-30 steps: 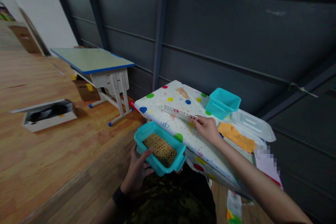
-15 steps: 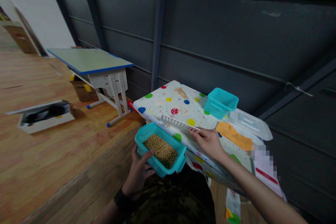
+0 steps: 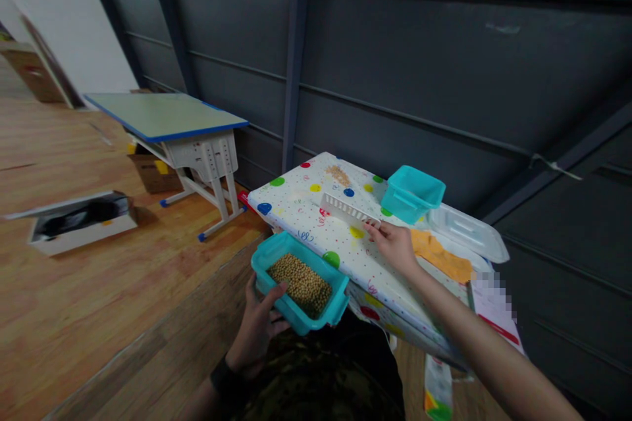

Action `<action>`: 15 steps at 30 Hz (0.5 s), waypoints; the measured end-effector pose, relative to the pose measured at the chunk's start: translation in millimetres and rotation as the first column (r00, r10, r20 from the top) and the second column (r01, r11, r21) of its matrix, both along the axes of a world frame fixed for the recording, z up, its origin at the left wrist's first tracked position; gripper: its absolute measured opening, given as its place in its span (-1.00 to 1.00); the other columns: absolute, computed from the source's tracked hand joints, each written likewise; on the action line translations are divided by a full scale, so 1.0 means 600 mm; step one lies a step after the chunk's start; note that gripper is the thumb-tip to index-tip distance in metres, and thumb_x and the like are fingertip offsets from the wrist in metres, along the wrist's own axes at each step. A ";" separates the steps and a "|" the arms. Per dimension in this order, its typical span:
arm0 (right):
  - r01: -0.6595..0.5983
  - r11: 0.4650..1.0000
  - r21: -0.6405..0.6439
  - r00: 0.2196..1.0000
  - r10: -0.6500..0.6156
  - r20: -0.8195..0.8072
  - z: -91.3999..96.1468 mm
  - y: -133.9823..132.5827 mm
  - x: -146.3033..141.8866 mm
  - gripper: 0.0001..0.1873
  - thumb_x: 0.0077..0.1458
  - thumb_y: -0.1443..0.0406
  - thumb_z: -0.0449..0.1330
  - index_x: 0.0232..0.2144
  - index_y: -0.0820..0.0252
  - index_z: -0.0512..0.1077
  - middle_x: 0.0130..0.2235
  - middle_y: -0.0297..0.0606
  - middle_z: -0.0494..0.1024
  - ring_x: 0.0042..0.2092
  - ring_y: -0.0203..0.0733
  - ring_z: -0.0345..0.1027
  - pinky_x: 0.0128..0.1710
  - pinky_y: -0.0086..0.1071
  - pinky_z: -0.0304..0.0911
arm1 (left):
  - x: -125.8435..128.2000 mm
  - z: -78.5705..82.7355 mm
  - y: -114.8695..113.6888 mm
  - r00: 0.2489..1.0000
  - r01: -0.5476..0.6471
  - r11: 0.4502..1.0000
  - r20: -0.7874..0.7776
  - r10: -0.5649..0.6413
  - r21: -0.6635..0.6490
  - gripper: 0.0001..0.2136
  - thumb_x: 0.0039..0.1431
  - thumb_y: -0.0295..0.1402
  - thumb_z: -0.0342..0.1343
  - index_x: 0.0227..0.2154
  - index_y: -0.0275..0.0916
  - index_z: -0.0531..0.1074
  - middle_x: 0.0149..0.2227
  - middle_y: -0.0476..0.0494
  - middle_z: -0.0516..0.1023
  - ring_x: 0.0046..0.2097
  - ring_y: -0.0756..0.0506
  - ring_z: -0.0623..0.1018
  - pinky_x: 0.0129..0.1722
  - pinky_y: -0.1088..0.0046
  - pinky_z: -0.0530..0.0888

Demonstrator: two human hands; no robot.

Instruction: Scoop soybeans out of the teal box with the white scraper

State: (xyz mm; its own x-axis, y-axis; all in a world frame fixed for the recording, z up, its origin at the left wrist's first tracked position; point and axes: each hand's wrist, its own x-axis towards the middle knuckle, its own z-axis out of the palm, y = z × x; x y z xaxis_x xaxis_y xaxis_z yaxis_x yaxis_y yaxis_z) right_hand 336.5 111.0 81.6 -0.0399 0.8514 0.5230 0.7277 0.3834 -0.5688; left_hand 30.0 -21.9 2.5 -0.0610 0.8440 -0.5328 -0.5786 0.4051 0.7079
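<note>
My left hand [image 3: 259, 325] grips a turquoise plastic container [image 3: 340, 296] by its near side, thumb over the rim. Dried soybeans [image 3: 299, 283] lie inside it, and it is held just off the front edge of the table. In my right hand [image 3: 392, 243] is a white slotted plastic strip [image 3: 348, 212], pinched at its right end and held over the tabletop. Small pale grains form a pile [image 3: 338, 175] on the spotted tablecloth [image 3: 291, 200], beyond the strip. To the right of the strip stands a second turquoise container [image 3: 412, 194].
A clear plastic lid [image 3: 467, 233] and an orange cloth [image 3: 442, 256] lie at the table's right end. A green-topped desk [image 3: 165, 115] stands to the left, near an open white box [image 3: 81, 223] on the floor. A dark panelled wall [image 3: 419, 52] runs behind the table.
My right hand has moved the slotted strip away from the front edge, farther in over the tabletop toward the grain pile. My left hand holds the soybean container nearly still.
</note>
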 end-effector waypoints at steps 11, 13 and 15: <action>-0.005 1.000 0.013 1.000 0.005 -0.003 -0.003 -0.007 0.003 -0.24 0.36 -0.33 0.19 -0.58 0.10 0.56 -0.59 -0.25 0.54 -0.55 -0.13 0.36 -0.50 -0.31 0.13 | 0.001 0.015 -0.006 0.999 0.013 1.000 -0.035 -0.013 0.017 0.03 0.20 -0.15 0.57 0.55 0.24 0.01 0.46 -0.33 0.54 -0.16 -0.19 0.85 -0.21 0.22 0.79; -0.016 1.000 -0.006 1.000 0.016 -0.010 -0.004 -0.007 0.003 -0.26 0.36 -0.32 0.19 -0.55 0.11 0.59 -0.58 -0.25 0.57 -0.55 -0.13 0.37 -0.51 -0.31 0.14 | 0.001 0.013 -0.005 0.999 0.014 1.000 -0.047 -0.013 0.009 0.01 0.22 -0.15 0.55 0.55 0.23 0.01 0.47 -0.34 0.53 -0.18 -0.17 0.84 -0.27 0.30 0.76; -0.035 0.999 -0.030 0.999 0.034 -0.022 -0.005 -0.009 0.003 -0.26 0.36 -0.32 0.20 -0.53 0.12 0.61 -0.58 -0.25 0.58 -0.55 -0.14 0.36 -0.52 -0.32 0.13 | 0.001 0.011 -0.003 0.998 0.011 1.000 -0.056 -0.011 -0.003 0.01 0.22 -0.15 0.56 0.55 0.22 0.02 0.48 -0.35 0.52 -0.19 -0.17 0.84 -0.32 0.34 0.74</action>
State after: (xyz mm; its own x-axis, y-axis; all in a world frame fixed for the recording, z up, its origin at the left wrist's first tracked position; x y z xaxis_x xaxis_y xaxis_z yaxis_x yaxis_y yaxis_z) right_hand 338.4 105.8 78.5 -0.0585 0.8653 0.4978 0.7020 0.3901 -0.5958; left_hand 30.7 -23.6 9.3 -0.0811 0.8434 -0.5311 -0.5336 0.4133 0.7379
